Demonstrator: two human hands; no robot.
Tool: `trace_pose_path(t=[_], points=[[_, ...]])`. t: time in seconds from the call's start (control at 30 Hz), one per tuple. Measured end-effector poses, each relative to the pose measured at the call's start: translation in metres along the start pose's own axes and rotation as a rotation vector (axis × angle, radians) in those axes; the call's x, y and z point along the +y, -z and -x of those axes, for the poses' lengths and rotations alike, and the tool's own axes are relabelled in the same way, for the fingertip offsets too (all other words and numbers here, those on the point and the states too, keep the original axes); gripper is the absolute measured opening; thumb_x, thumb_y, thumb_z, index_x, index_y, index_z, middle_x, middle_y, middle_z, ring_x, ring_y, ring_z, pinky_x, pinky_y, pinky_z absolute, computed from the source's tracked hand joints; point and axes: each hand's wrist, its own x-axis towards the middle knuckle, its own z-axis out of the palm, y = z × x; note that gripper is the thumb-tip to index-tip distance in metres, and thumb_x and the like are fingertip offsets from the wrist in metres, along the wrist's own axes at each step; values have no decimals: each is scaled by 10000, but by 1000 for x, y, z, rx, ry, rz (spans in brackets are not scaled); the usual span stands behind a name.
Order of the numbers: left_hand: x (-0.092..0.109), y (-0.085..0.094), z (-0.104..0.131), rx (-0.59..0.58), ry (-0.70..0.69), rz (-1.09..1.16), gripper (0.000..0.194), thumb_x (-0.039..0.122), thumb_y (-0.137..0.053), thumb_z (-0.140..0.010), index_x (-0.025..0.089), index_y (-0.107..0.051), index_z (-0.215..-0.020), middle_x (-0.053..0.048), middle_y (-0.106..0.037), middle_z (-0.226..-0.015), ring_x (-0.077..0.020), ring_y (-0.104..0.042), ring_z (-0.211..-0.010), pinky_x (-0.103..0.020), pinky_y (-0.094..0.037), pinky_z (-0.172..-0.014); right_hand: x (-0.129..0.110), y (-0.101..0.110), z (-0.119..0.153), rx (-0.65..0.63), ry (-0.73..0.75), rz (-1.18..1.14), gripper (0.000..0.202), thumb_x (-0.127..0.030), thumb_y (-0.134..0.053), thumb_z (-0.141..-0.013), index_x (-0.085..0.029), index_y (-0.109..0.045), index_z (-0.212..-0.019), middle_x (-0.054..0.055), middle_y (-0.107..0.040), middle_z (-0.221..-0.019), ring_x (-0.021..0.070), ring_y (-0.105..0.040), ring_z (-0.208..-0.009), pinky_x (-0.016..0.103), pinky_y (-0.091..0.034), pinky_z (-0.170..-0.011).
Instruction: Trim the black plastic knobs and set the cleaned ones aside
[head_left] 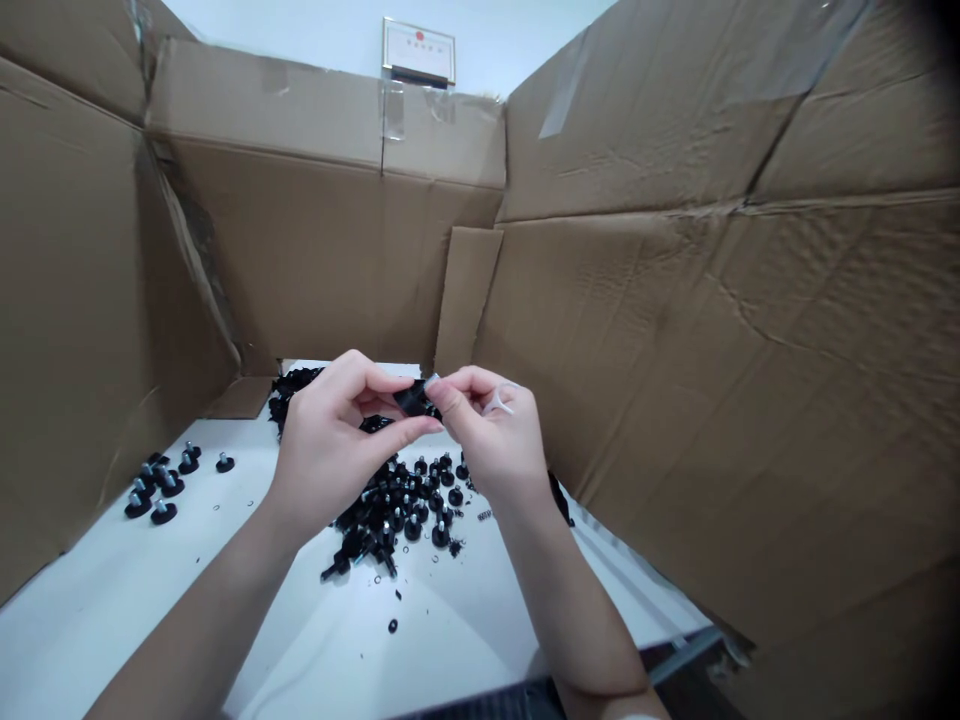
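Both hands meet above the middle of the table. Between thumb and fingers, my left hand [330, 440] grips a small black part [410, 398], probably plastic. My right hand [491, 425], with a pale ring on one finger, pinches at the right end of that part, where a bit of shiny metal shows at the fingertips. Exactly what the right fingertips hold is partly hidden. Below the hands lies a pile of black knobs with metal studs [405, 505], some upright and some on their sides.
Several more black studded knobs [161, 485] stand at the left. Dark parts [292, 390] are heaped at the back. Small rings and a black washer [392, 626] lie on the white table [300, 640]. Tall cardboard walls [315, 240] enclose the back and both sides.
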Motion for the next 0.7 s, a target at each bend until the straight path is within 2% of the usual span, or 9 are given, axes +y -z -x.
trace_pose_path(t=[0.07,0.23,0.33,0.47,0.53,0.7], points=[[-1,-1,0,1,36,14,271,138,-814,-604,192,-628,-794,34,-579,-772,-82,-601,-680,-184,-533,-630,-1,0,0,11,51,67,238,-334,-660,-766,-168,-603,-607,-56,-417,-501,65,-353,-489,216,-296,-459],[-1,-2,-1,-32,224,132,281,238,-816,-614,181,-614,-800,11,-631,-786,-114,-613,-687,-230,-545,-639,1,-1,1,27,230,148,209,-289,-624,-802,-170,-578,-636,-51,-427,-535,69,-367,-497,214,-314,-461],[-2,-3,-1,-15,217,118,280,266,-810,-624,181,-616,-807,3,-636,-794,-122,-616,-702,-244,-543,-656,3,-2,3,46,277,188,204,-278,-611,-818,-172,-569,-649,-47,-424,-557,71,-376,-508,216,-322,-465],[-4,1,-3,7,133,-43,267,287,-806,-632,184,-640,-814,-6,-625,-803,-133,-615,-730,-253,-537,-679,2,0,2,60,300,217,212,-274,-610,-822,-171,-563,-643,-52,-396,-554,69,-369,-505,214,-315,-460],[-4,5,-6,-18,158,-39,287,303,-812,-625,181,-648,-826,-14,-641,-801,-141,-622,-727,-262,-539,-674,1,5,0,99,311,226,213,-288,-620,-823,-173,-581,-647,-55,-394,-546,67,-362,-497,215,-312,-461],[-1,11,-10,-120,334,166,284,349,-788,-665,177,-663,-852,-13,-682,-738,-132,-644,-633,-255,-551,-628,2,21,-10,270,346,377,313,-384,-668,-794,-177,-588,-573,-52,-396,-510,72,-366,-495,230,-328,-488]])
